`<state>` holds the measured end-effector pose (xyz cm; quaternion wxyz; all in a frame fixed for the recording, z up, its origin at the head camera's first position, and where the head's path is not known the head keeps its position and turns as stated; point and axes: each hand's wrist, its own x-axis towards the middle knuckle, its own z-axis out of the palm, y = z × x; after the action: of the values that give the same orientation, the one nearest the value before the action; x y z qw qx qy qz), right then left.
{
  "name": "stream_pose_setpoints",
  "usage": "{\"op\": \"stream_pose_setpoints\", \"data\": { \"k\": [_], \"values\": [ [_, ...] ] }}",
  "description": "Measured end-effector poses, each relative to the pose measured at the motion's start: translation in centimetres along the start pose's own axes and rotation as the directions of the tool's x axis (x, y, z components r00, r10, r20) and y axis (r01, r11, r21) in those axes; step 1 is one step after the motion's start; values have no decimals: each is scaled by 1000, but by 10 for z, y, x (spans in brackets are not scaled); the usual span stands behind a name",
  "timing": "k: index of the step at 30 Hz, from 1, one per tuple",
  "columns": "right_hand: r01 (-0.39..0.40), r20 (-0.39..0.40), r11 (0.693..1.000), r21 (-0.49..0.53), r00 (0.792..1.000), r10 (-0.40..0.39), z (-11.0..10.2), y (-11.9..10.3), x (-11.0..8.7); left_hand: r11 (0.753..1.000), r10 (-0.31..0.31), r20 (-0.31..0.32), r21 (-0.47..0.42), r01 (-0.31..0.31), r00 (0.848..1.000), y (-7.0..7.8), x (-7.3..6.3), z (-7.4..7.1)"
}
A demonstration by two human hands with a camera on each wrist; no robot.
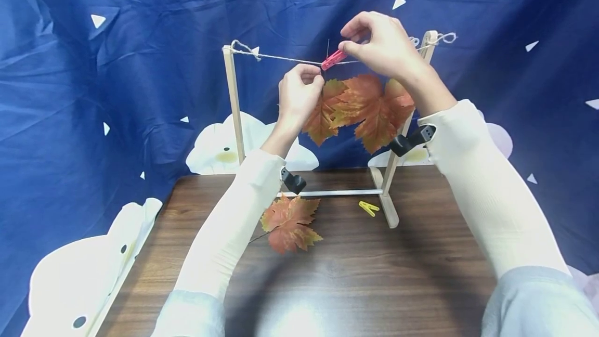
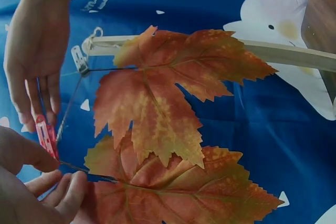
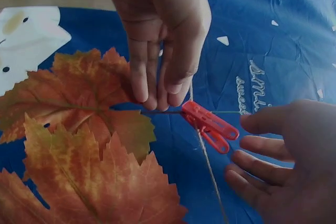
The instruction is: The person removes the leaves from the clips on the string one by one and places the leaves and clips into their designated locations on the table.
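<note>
Pale sleeves (image 1: 477, 186) below a string (image 1: 285, 58).
Right hand (image 1: 385, 43) loosely spread beside red peg (image 1: 334, 60); left hand (image 1: 299, 92) at leaf stem (image 3: 165, 112), can't tell if pinching; yellow peg (image 1: 369, 208) toward worktop's (image 1: 374, 274) far edge.

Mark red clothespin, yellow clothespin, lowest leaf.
Red clothespin (image 1: 334, 60): head view, middle of its body.
Yellow clothespin (image 1: 367, 206): head view, middle of its body.
Lowest leaf (image 1: 290, 222): head view, middle of its blade.
</note>
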<state>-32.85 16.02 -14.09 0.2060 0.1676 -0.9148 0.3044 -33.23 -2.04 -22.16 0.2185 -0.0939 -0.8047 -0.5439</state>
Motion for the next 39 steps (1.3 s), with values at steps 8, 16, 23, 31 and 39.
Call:
{"op": "stream_pose_setpoints", "data": {
  "k": [8,16,23,31,39],
  "values": [
    [9,136,999,-36,991,-4,4,4,2,999,-33,23,11,33,999,-1,4,8],
    [11,136,999,-39,991,-5,6,4,-1,999,-12,38,-33,13,999,-1,5,10],
    [10,107,1000,-27,994,-7,7,2,-1,999,4,36,-42,-3,999,-3,6,10],
    [0,74,1000,-10,997,1,8,1,1,999,8,32,-45,-7,999,-3,7,9],
    [-2,46,1000,12,999,1,9,4,-2,999,-1,34,-40,2,999,-2,6,10]
  ]
}}
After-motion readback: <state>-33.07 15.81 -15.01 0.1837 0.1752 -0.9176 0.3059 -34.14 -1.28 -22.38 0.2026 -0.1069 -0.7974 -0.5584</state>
